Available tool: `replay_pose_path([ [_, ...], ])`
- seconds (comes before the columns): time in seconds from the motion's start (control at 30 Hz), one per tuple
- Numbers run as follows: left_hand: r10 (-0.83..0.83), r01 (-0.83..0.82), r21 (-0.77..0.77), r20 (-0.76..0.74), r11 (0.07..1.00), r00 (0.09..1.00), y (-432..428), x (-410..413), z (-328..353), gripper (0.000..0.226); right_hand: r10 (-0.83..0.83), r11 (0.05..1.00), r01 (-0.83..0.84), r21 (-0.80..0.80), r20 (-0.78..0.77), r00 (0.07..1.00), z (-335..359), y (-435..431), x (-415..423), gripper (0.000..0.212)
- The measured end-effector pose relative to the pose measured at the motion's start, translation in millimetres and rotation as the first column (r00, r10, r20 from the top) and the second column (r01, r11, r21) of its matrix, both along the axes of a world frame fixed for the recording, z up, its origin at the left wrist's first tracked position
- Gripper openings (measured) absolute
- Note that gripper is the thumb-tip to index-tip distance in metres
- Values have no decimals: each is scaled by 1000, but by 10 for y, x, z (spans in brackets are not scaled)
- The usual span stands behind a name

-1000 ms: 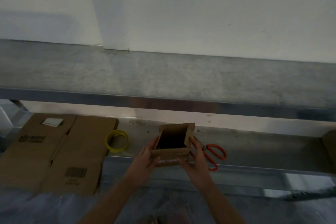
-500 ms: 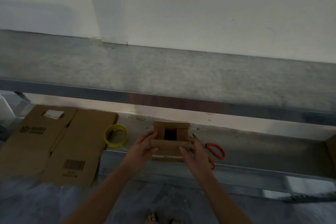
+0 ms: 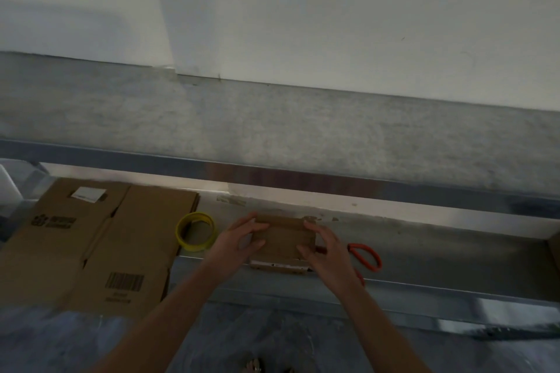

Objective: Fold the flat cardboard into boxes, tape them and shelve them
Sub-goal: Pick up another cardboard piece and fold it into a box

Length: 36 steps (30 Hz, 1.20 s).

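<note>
I am watching the small box [image 3: 281, 241], which is being held low over the front part of the lower shelf [image 3: 424, 285]; I cannot tell whether it is resting there or hanging just above it. A second ago its top was gaping open toward me, and half a second ago only a small dark gap was showing. Now the flaps are lying flat and the top is reading as one closed brown face. The left hand [image 3: 242, 241] is gripping the box's left end, with its fingers hooked over the far corner and its thumb pressing on top. The right hand [image 3: 328, 248] is doing the same at the right end, so both hands are clamped on the box and pinning the flaps down. I am judging the folding done and taping next, though freeing a hand may let the flaps spring up. The yellow tape roll [image 3: 196, 232] is lying just left of the left hand, and the orange scissors [image 3: 365, 256] are peeking out behind the right hand. Further left, the flat cardboard [image 3: 91, 239] is waiting unfolded
</note>
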<state>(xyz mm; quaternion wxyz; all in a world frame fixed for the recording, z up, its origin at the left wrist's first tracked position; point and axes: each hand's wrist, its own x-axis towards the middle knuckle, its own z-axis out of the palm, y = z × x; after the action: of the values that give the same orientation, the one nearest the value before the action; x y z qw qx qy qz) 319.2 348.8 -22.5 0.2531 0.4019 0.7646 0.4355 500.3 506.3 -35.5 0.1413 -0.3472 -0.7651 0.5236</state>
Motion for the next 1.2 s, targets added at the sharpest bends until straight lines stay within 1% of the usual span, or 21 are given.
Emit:
replay_pose_path([
  [0.1, 60, -62, 26, 56, 998, 997, -11, -12, -73, 37, -29, 998, 28, -57, -18, 999, -28, -20, -51, 49],
  [0.2, 57, -57, -7, 38, 998, 998, 67, -50, -93, 36, -49, 992, 48, -115, -11, 999, -1, 45, -128, 47],
  [0.27, 49, -48, -25, 35, 999, 998, 122, -63, -100, 37, -57, 992, 56, -117, -2, 998, 6, 85, -162, 47],
  [0.43, 14, -11, -16, 196, 1000, 981, 228, -26, -111, 41, -88, 992, 89, -92, 11, 996, -33, 126, -92, 45],
  [0.53, -30, 47, -147, 116, 988, 993, 265, 78, -238, 54, -97, 988, 99, -121, 21, 995, -123, 108, 30, 45],
  [0.57, -26, 47, -164, 128, 985, 991, 254, 105, -287, 57, -89, 989, 94, -111, 43, 995, -153, 84, 56, 46],
  [0.63, -2, 27, -142, 173, 989, 985, 213, 114, -356, 59, -68, 994, 73, -82, 67, 995, -186, 51, 57, 49],
  [0.67, 0, 23, -142, 165, 990, 986, 189, 104, -370, 59, -62, 995, 68, -78, 73, 995, -191, 46, 40, 49],
  [0.8, -28, 41, -169, 81, 985, 996, 148, 40, -394, 58, -31, 995, 39, -97, 89, 996, -202, 64, 20, 53],
  [0.93, -51, 37, -168, -78, 985, 996, 121, -25, -410, 56, -21, 993, 29, -112, 72, 997, -220, 16, -59, 55],
  [1.0, -37, 17, -165, -118, 986, 992, 118, -105, -377, 55, -5, 996, 12, -91, 77, 997, -218, -4, -174, 56],
  [1.1, -30, 7, -188, -118, 982, 993, 184, -235, -329, 55, 27, 996, -18, -91, 97, 995, -199, 43, -362, 54],
  [1.2, 4, -22, -199, -90, 980, 996, 275, -294, -357, 56, 46, 998, -39, -54, 136, 990, -204, 151, -457, 53],
])
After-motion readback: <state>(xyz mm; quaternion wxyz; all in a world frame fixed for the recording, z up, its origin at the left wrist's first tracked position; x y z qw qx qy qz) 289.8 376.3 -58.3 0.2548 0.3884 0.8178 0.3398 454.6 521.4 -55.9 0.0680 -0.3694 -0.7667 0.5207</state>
